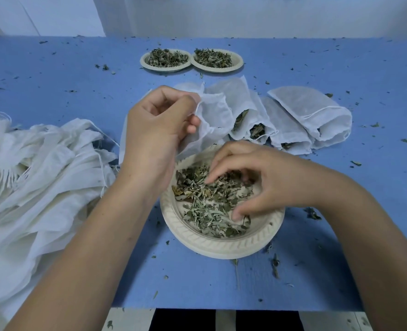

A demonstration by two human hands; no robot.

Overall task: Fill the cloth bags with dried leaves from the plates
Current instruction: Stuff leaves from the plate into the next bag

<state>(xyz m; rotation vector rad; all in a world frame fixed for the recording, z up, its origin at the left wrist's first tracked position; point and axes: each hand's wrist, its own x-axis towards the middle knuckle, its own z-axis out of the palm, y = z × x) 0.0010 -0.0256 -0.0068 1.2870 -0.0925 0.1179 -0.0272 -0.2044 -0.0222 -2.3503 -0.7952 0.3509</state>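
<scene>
On blue table [54,75] – leaf crumbs [275,265], white wall [245,15] behind

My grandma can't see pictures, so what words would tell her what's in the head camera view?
The left hand holds a white cloth bag over a round beige plate of dried green leaves, which the right hand gathers. Filled bags lie behind on the blue table.

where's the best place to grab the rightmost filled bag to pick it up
Grip the rightmost filled bag at its gathered neck, where the drawstring cinches it, coming from the near right side. The mouth faces toward the person and looks partly open, so pinching there probably keeps leaves in. The other filled bags overlap its left side.
</scene>
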